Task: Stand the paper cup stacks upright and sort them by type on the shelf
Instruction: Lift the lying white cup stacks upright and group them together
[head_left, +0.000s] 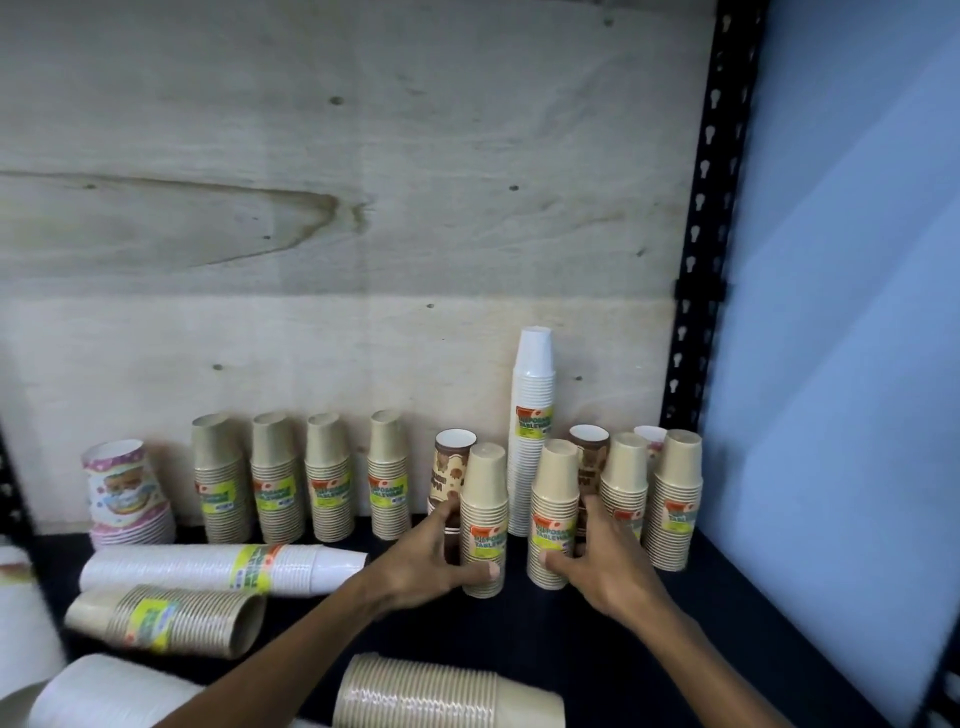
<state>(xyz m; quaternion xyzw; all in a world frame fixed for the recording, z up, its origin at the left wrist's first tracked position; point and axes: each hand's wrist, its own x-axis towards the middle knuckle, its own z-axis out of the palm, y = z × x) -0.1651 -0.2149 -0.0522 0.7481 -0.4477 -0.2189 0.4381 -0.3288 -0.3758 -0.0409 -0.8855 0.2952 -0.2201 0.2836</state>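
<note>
Two upright kraft stacks held low at mid-shelf (571, 623): left hand (431, 564) grip closed round one kraft stack (484, 519), right hand (605, 564) round its neighbour (555, 514), presumably to steady and group them by type; white stack (223, 567) lying unsorted.

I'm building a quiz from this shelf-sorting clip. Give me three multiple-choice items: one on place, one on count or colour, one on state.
1. Where does the tall white cup stack stand?
A. against the plywood back
B. at the front edge
C. far left

2. What colour is the shelf surface?
A. white
B. red
C. black

3. How is the long white cup stack at left?
A. upright
B. lying on its side
C. held by a hand

Answers:
A, it rises along the plywood.
C, bare dark board shows.
B, it lies flat; the left hand and right hand grip upright tan stacks.
</note>
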